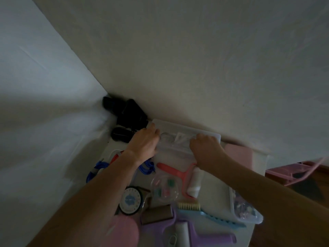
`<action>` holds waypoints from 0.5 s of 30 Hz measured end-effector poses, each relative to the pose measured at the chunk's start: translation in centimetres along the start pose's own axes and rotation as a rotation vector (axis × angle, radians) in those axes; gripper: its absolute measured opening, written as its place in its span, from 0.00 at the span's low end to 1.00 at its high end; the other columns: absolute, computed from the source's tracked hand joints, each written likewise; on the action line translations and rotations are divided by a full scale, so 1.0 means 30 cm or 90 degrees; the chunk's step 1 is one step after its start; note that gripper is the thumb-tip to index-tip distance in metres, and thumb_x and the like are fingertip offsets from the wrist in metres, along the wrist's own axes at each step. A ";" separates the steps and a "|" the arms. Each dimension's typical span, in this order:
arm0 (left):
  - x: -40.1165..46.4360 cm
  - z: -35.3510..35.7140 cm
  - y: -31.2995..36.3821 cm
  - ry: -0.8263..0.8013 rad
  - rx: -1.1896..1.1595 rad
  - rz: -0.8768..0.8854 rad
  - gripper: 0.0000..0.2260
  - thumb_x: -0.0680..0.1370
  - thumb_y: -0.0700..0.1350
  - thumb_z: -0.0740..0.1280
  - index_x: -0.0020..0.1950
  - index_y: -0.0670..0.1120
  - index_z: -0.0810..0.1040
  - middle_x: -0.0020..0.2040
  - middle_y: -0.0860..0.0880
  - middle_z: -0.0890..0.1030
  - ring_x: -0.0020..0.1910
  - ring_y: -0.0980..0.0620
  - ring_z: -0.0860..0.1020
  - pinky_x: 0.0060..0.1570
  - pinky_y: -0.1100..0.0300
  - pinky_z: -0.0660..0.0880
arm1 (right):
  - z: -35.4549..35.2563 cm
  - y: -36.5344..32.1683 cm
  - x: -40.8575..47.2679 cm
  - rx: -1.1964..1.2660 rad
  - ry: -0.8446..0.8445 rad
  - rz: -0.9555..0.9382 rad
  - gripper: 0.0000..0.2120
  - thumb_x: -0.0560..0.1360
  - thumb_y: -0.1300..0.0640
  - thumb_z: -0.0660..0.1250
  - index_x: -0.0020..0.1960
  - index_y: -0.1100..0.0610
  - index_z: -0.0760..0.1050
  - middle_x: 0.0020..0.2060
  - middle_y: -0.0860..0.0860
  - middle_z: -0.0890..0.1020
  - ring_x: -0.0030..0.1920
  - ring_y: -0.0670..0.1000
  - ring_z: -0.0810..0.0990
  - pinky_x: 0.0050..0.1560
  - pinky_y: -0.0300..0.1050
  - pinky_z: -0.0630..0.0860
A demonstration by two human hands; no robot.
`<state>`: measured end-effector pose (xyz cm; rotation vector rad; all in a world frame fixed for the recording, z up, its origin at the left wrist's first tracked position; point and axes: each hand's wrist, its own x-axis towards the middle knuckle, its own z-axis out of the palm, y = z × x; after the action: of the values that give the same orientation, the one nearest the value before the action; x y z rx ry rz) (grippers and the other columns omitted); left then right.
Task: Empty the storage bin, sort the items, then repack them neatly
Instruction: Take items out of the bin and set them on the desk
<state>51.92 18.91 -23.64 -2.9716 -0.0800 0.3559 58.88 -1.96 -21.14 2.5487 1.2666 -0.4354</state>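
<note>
white walls meet behind a table of sorted things, where the left hand and right hand, fingers curled, grip the clear bin, likely starting to repack, so next something goes in.

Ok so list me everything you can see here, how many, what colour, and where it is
Translucent white plastic storage bin: one, against the far wall, clear packets inside.
Coral-handled lint roller: one, white roll, centre of the table.
Clear round plastic case: one, small coloured bits inside, left of the roller.
Round black-rimmed tin: one, white and blue face, front left.
Blue coiled cord: one, left edge.
Light blue brush: one, cream bristles, front.
Purple plastic lint roller: one, nearest edge.
Black items: several, in the corner, too dark to identify.
Left hand: at the bin's left end.
Right hand: fingers curled at the bin's right end.
</note>
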 end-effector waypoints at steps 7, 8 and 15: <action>-0.050 0.082 0.053 0.089 -0.129 -0.149 0.27 0.69 0.50 0.77 0.63 0.48 0.70 0.68 0.38 0.67 0.52 0.40 0.79 0.49 0.52 0.78 | -0.035 0.036 -0.022 0.047 -0.012 -0.008 0.21 0.67 0.45 0.72 0.57 0.52 0.76 0.54 0.53 0.79 0.53 0.56 0.81 0.52 0.47 0.77; -0.055 0.092 0.057 0.109 -0.133 -0.150 0.29 0.69 0.50 0.78 0.64 0.47 0.69 0.67 0.38 0.68 0.54 0.40 0.78 0.51 0.52 0.78 | -0.042 0.045 -0.022 0.054 -0.001 -0.006 0.21 0.67 0.45 0.72 0.57 0.52 0.76 0.53 0.53 0.79 0.52 0.56 0.81 0.51 0.47 0.77; -0.099 0.003 0.003 0.147 -0.203 -0.252 0.57 0.61 0.64 0.79 0.78 0.44 0.52 0.70 0.40 0.70 0.66 0.42 0.73 0.59 0.49 0.76 | -0.115 0.160 -0.028 0.072 0.197 0.093 0.09 0.72 0.54 0.66 0.52 0.53 0.77 0.47 0.51 0.80 0.47 0.55 0.82 0.44 0.45 0.74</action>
<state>49.01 18.61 -23.06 -3.1713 -0.7490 -0.0580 62.78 -4.12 -17.17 2.8658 1.1667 -0.0854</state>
